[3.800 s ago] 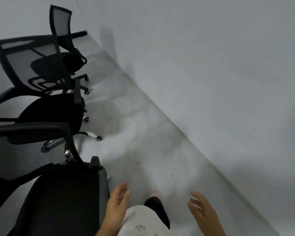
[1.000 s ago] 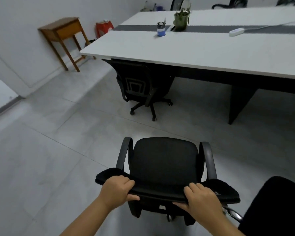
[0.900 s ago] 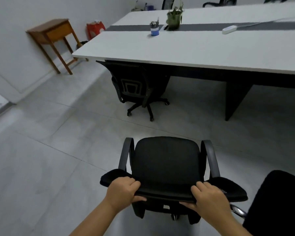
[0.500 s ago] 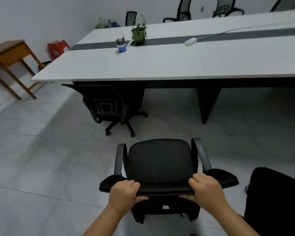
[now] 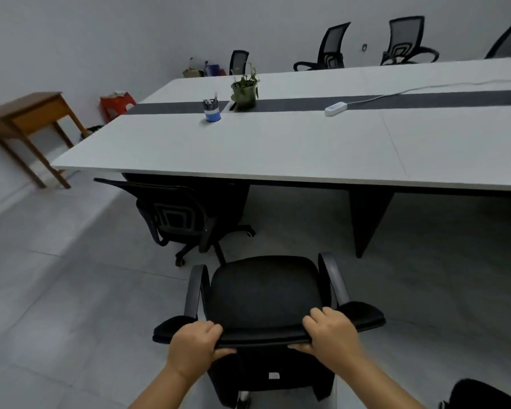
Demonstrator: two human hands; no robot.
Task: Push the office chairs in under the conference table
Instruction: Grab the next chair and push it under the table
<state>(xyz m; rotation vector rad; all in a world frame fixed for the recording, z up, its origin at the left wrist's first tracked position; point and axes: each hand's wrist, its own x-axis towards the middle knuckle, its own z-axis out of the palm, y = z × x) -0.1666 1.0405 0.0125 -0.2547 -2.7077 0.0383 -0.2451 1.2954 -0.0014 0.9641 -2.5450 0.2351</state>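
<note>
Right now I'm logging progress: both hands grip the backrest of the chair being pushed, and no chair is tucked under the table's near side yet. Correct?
Not quite. The head view shows one chair already tucked under the conference table on its near side, at the left end. The rest holds: the left hand and right hand both grip the backrest of the chair being pushed.

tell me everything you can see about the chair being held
The held office chair is black, with a padded seat, two curved grey-black armrests and a backrest whose top edge faces the camera. It stands upright on the tiled floor, facing the conference table but short of it. The left hand and right hand grip the backrest's top edge.
</note>
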